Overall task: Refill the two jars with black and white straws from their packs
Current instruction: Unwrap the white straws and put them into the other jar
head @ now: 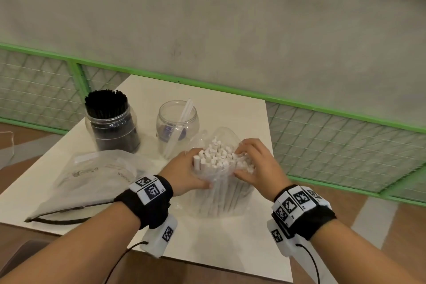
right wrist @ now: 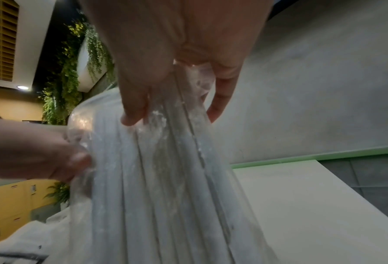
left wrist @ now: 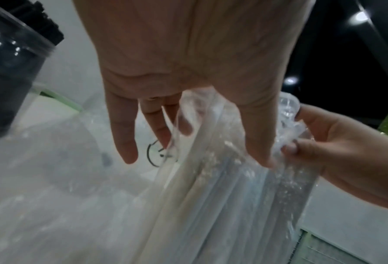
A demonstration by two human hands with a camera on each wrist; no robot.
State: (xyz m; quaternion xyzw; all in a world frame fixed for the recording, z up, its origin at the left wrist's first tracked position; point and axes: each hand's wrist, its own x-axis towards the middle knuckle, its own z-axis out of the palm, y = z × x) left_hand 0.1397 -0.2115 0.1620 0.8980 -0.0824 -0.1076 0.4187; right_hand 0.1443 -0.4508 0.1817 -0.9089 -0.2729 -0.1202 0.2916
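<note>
A: While both hands work the bag mouth, left hand (head: 187, 172) and right hand (head: 252, 166) each pinch the film of the straw pack (head: 221, 191), standing upright on the table (head: 230, 249).

B: Handling?

A: Light, thin, slippery film; white straws (head: 217, 157) look loose and crushable. Probably grab the bunch mid-length. Clear jar (head: 177, 125) is just behind, nearly empty.

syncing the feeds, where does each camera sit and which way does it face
Head: worn high, looks down at table, jars, both forearms and hands on the white straw pack.
Left wrist: looks along left hand to the pack; right hand shows too.
Right wrist: along right hand to the pack; left hand shows.
All share the pack.
</note>
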